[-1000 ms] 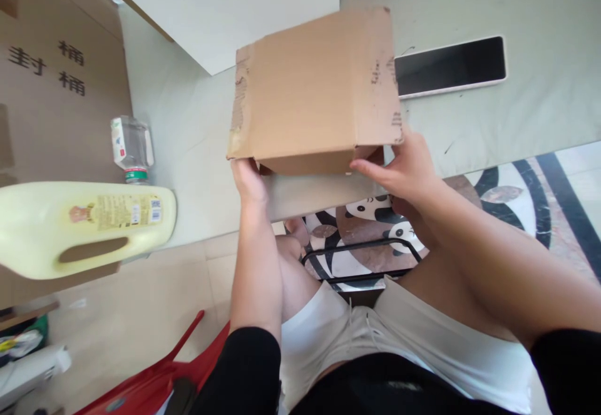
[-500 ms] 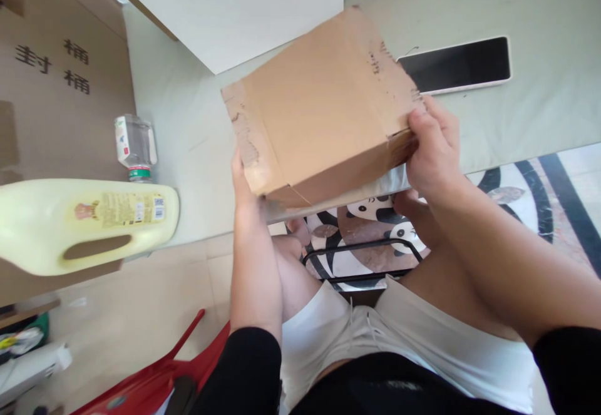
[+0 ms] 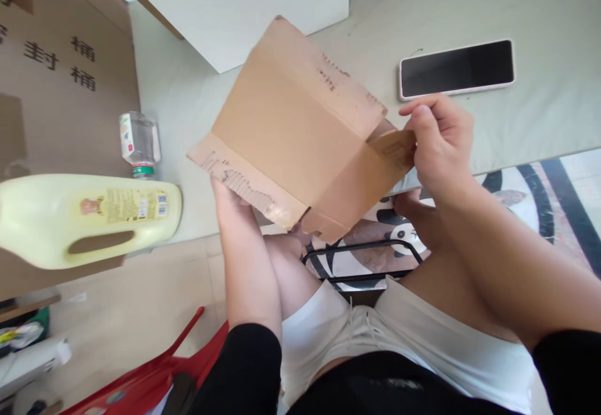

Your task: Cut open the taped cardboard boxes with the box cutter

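The small cardboard box is up in both hands, tilted over the near edge of the pale-covered table. On its right, the right hand has the brown flap pinched between thumb and curled fingers. The left hand supports the left side from beneath; its fingers are mostly hidden, so I can't tell quite how they grip. A smartphone lies just beyond the right hand, and a pale yellow jug lies off to the left, near the clear plastic bottle.
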`<state>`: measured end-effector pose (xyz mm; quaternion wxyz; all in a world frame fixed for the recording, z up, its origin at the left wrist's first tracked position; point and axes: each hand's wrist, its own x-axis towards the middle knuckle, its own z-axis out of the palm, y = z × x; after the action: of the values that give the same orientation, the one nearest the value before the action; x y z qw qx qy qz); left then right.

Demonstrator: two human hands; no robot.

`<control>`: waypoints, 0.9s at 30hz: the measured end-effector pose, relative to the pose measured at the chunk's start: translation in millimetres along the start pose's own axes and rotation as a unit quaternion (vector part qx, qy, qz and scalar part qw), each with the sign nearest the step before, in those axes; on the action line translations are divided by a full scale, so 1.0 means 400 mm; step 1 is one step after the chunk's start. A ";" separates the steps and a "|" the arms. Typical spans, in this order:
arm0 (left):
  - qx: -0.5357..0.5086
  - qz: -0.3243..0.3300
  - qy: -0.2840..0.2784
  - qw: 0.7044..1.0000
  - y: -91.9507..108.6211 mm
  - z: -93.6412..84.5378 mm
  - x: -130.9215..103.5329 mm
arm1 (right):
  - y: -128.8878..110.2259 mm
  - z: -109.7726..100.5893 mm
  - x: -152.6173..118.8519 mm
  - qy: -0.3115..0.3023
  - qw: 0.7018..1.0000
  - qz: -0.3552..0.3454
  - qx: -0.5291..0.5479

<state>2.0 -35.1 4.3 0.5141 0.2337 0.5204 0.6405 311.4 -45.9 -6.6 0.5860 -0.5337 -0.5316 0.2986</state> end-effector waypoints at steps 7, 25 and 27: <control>-0.071 0.076 -0.083 0.991 0.005 -0.010 -0.001 | 0.031 0.006 0.013 -0.002 0.995 0.082 0.050; -0.040 0.078 -0.031 0.996 0.006 -0.006 0.008 | -0.031 0.054 -0.050 -0.180 0.918 0.255 0.244; -0.061 0.064 -0.028 0.996 0.005 -0.012 0.012 | -0.053 0.059 -0.066 -0.210 0.912 0.275 0.222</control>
<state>-4.5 -32.5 3.3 0.4998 0.2522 0.4496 0.6960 278.0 -68.3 2.1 0.4594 -0.4396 -0.3944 0.6635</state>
